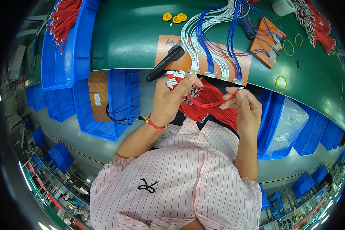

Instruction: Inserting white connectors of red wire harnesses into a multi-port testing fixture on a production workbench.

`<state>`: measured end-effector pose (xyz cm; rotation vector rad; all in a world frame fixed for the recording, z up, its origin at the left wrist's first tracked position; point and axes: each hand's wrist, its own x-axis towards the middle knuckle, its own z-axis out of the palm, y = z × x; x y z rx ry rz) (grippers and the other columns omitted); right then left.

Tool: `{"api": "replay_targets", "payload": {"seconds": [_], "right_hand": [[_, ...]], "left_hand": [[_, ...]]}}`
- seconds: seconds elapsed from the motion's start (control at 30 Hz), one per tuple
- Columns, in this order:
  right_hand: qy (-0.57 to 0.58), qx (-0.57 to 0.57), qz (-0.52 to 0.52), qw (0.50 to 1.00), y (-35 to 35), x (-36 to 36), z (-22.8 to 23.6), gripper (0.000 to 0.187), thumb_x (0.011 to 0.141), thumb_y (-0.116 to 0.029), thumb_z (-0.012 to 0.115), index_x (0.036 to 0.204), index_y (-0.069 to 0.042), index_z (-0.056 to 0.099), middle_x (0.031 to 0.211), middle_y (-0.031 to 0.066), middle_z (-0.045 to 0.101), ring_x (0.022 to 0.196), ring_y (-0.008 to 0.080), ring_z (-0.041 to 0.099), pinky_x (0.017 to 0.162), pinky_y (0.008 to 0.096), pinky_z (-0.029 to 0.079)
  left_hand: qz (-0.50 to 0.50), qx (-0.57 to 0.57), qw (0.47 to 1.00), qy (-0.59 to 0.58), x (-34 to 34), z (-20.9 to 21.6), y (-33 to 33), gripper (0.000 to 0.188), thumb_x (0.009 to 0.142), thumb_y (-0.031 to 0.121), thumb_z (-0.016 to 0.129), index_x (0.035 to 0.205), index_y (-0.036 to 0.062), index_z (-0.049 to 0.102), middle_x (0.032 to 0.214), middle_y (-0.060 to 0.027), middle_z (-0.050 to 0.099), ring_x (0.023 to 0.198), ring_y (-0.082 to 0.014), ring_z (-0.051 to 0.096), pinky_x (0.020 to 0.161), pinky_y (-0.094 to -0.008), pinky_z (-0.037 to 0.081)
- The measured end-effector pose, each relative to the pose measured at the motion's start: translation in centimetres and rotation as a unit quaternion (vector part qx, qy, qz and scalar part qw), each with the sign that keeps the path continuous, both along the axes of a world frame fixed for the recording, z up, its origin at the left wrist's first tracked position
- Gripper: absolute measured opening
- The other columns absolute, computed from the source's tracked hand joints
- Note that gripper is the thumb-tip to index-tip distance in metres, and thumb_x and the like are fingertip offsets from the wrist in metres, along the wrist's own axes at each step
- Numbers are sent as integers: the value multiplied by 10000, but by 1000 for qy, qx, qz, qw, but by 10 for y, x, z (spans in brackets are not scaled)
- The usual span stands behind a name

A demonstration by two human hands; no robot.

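L hand [179, 89]: closed round a bunch of red wires [218, 101], white tips [176, 76] poking out past the thumb; prob. gripped so the ends stay together & in easy reach.
R hand [246, 102]: narrow pinch, thumb + fingers on one white plug [241, 88] w/ red wire behind it; prob. held near the end for fine control.
Red wires: some in L hand, some stretched across toward R hand, rest hanging in a loose mass btwn hands & shirt [188, 165], below table edge.
Board [244, 66]: orange, at front edge of table [122, 42], prob. there so its row faces the person.
Clear connectors [238, 81]: row along board's near edge, white wires [189, 32] & blue wires [203, 48] running back from them. R hand just beside the rightmost; contact w/ plug: can't tell.
Black tool [166, 62]: across board's L corner, overhanging the edge, near L hand.
Rubber bands [281, 84]: on table, R side, apart from hands.
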<state>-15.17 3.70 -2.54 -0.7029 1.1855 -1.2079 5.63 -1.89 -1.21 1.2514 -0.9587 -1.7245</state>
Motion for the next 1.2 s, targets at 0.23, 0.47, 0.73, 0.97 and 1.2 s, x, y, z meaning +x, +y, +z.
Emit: {"api": "replay_targets", "payload": {"seconds": [0.23,0.47,0.73,0.97,1.2], "right_hand": [[79,13,-37,996,-3,8,8,264,995,-167,572,1024,69,687,808,93,666,581,117,607,580,231,490],[89,21,-40,995,-8,10,11,255,988,-161,584,982,65,702,728,79,644,517,95,549,503,218,445],[-31,64,-54,996,-7,5,5,244,951,-170,605,923,41,723,673,56,634,492,66,492,460,198,382],[48,48,-76,995,-7,11,7,235,941,-166,616,903,38,727,750,64,687,546,53,497,461,196,375],[9,32,-105,994,-8,15,1,253,952,-169,599,908,50,718,756,73,683,563,67,511,471,205,379]], "left_hand": [[15,124,975,186,1,-1,0,322,995,243,546,1027,-48,680,670,42,497,468,-4,296,426,-195,205],[-31,219,935,277,14,8,-2,396,1047,214,408,1256,-91,548,835,-17,530,433,8,278,390,-165,230],[-22,141,965,221,14,5,6,379,1038,228,439,1236,-57,591,889,-45,620,454,1,326,397,-171,258],[-33,142,965,216,15,4,5,375,1039,230,432,1226,-47,603,905,-36,616,456,3,321,399,-171,262],[-37,135,969,203,16,3,4,408,1041,234,413,1221,-94,574,931,-50,567,436,-4,325,393,-183,245]]}}
